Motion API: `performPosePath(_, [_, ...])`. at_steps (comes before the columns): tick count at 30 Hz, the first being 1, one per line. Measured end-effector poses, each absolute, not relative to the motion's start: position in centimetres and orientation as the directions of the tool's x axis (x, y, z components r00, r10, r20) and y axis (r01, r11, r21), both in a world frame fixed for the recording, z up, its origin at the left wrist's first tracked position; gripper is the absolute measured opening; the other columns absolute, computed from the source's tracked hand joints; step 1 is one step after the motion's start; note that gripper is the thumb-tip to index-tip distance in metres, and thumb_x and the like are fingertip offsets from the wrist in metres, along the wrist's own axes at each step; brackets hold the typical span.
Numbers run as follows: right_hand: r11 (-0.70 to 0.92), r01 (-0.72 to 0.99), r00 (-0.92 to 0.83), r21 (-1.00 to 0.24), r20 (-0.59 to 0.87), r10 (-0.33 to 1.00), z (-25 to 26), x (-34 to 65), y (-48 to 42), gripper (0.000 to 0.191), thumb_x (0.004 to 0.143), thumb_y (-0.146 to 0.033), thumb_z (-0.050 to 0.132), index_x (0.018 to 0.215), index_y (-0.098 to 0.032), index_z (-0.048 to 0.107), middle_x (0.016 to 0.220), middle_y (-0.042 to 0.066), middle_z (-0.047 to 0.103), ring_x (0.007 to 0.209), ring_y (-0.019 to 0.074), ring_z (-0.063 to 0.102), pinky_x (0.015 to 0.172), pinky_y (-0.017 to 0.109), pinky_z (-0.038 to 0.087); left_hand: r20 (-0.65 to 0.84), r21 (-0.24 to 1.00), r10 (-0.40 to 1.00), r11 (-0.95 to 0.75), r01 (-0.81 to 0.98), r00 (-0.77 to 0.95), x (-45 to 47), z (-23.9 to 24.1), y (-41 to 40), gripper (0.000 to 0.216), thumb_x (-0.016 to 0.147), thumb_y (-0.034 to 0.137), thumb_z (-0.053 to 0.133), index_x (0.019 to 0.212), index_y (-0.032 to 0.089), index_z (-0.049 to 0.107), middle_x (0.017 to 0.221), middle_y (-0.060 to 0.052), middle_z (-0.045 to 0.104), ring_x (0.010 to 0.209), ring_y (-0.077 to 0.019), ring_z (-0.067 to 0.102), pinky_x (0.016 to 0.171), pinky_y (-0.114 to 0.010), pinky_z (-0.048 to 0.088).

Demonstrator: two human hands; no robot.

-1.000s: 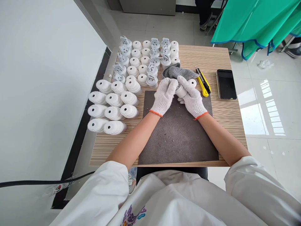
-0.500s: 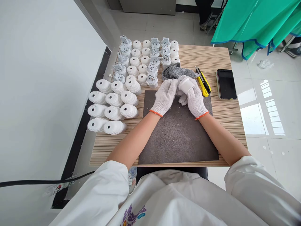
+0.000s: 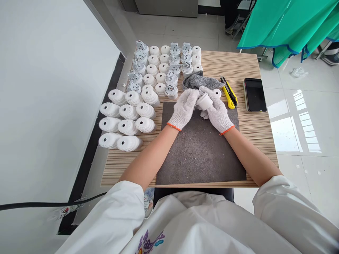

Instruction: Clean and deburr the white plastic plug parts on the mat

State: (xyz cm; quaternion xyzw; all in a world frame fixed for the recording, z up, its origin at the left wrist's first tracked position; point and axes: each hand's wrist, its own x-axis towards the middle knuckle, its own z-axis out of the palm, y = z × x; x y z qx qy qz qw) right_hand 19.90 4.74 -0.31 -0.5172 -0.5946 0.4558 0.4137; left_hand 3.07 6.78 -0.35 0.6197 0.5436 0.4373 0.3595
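Both gloved hands meet over the far edge of the dark mat (image 3: 198,151), above the surface (image 3: 249,67). The right hand (image 3: 218,111) closes its grip around a small white cup-shaped part (image 3: 204,101), held tilted with its round end towards the camera. The left hand (image 3: 184,107) curls against the part's left side, fingertips touching it. Just beyond the hands lies a grey cloth (image 3: 196,80). A yellow knife (image 3: 229,92) lies just right of the right hand, and a phone (image 3: 254,94) further right. Rows of white parts (image 3: 159,67) stand at the far left, with larger white housings (image 3: 127,116) lying nearer.
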Motion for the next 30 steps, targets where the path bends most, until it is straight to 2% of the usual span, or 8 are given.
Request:
performPosePath(6, [0.041, 0.233, -0.163, -0.972, 0.003, 0.987, -0.4, 20.0, 4.6, 0.063, 0.103, -0.059, 0.061, 0.158, -0.027, 0.066, 0.097, 0.003, 0.081, 0.068, 0.0152, 0.075, 0.062, 0.026, 0.066, 0.182, 0.903, 0.981, -0.196, 0.381, 0.073, 2.6, -0.5, 7.3, 0.055, 0.118, 0.06, 0.039, 0.079, 0.026, 0.06, 0.095, -0.007, 0.074, 0.11, -0.0281, 0.073, 0.106, -0.045, 0.061])
performPosePath(11, [0.038, 0.276, -0.153, -0.96, -0.005, 0.988, -0.1, 20.0, 4.5, 0.063, 0.103, -0.056, 0.063, 0.159, -0.027, 0.065, 0.089, 0.001, 0.08, 0.07, 0.0165, 0.075, 0.063, 0.027, 0.066, 0.141, 0.908, 0.989, -0.147, 0.393, 0.046, 2.6, -0.4, 7.4, 0.053, 0.118, 0.06, 0.04, 0.085, 0.026, 0.063, 0.094, -0.005, 0.072, 0.106, -0.0263, 0.07, 0.106, -0.047, 0.058])
performPosePath(14, [0.038, 0.291, -0.149, -0.956, -0.006, 0.989, -0.4, 20.0, 4.5, 0.065, 0.103, -0.057, 0.062, 0.16, -0.028, 0.063, 0.084, 0.0, 0.078, 0.069, 0.0173, 0.074, 0.064, 0.029, 0.066, 0.13, 0.915, 0.99, -0.144, 0.377, 0.063, 2.7, -0.3, 7.5, 0.054, 0.118, 0.063, 0.041, 0.088, 0.026, 0.065, 0.101, -0.003, 0.074, 0.111, -0.0247, 0.069, 0.108, -0.046, 0.057])
performPosePath(18, [0.021, 0.313, -0.131, -0.95, -0.021, 0.991, -0.9, 20.2, 4.8, 0.07, 0.101, -0.068, 0.06, 0.162, -0.035, 0.06, 0.097, 0.002, 0.082, 0.073, 0.0189, 0.075, 0.067, 0.033, 0.069, 0.141, 0.922, 0.99, -0.142, 0.361, 0.03, 3.0, -0.1, 7.2, 0.048, 0.12, 0.049, 0.044, 0.083, 0.024, 0.063, 0.098, -0.005, 0.073, 0.115, -0.0276, 0.072, 0.11, -0.047, 0.058])
performPosePath(21, [-0.004, 0.319, -0.104, -0.948, -0.039, 0.994, -1.1, 20.3, 4.9, 0.074, 0.098, -0.075, 0.058, 0.163, -0.039, 0.06, 0.109, 0.003, 0.084, 0.078, 0.0204, 0.076, 0.068, 0.035, 0.069, 0.123, 0.932, 0.992, -0.105, 0.348, -0.031, 3.3, 0.0, 6.8, 0.045, 0.12, 0.048, 0.046, 0.084, 0.024, 0.06, 0.094, -0.004, 0.073, 0.121, -0.0267, 0.073, 0.111, -0.043, 0.058])
performPosePath(25, [0.006, 0.316, -0.102, -0.949, -0.028, 0.994, -0.7, 20.2, 4.7, 0.08, 0.097, -0.074, 0.062, 0.167, -0.034, 0.058, 0.112, 0.007, 0.085, 0.079, 0.0224, 0.076, 0.068, 0.037, 0.07, 0.083, 0.942, 0.994, -0.052, 0.332, -0.078, 3.3, -0.1, 6.9, 0.043, 0.122, 0.048, 0.042, 0.092, 0.024, 0.063, 0.106, -0.003, 0.077, 0.129, -0.0242, 0.071, 0.116, -0.039, 0.055])
performPosePath(30, [0.018, 0.302, -0.076, -0.953, -0.005, 0.997, 0.1, 20.0, 4.4, 0.074, 0.1, -0.061, 0.061, 0.169, -0.035, 0.055, 0.124, 0.006, 0.086, 0.081, 0.0212, 0.076, 0.068, 0.034, 0.071, 0.14, 0.912, 0.99, -0.115, 0.394, -0.035, 2.9, -0.5, 7.3, 0.034, 0.121, 0.045, 0.044, 0.111, 0.027, 0.071, 0.128, -0.004, 0.078, 0.138, -0.0241, 0.068, 0.123, -0.037, 0.051])
